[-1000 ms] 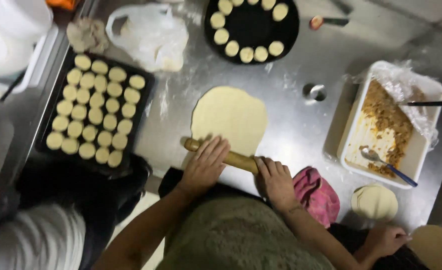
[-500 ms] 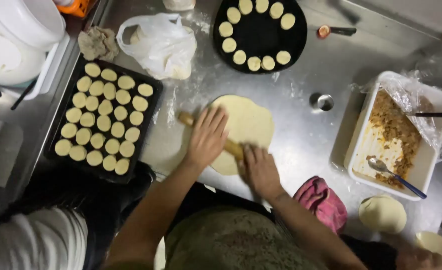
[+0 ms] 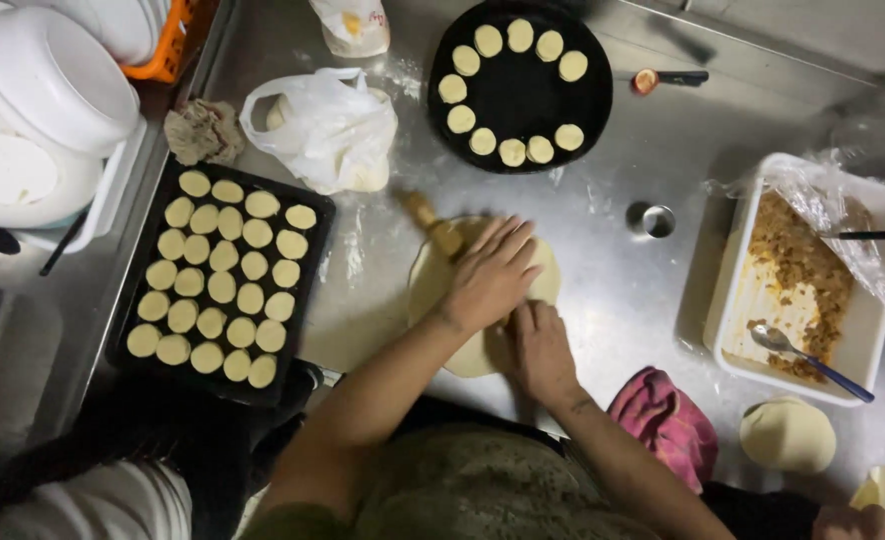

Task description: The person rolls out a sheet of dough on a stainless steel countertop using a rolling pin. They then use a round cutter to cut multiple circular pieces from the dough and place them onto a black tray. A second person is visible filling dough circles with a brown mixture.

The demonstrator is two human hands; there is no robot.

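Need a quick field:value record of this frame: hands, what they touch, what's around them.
left hand: flat on the rolling pin, over the dough sheet
right hand: pressing on the near part of the dough sheet
rolling pin: wooden, lying diagonally, one handle sticking out up-left
surface: metal counter, floury
left of hands: rectangular black tray with rows of dough discs
above hands: round black tray with a ring of discs; white plastic bag
right of hands: white tub with brown filling and a spoon; pink cloth

Wooden rolling pin (image 3: 433, 225) lies slanted across flat, pale, seemingly round dough (image 3: 443, 290).
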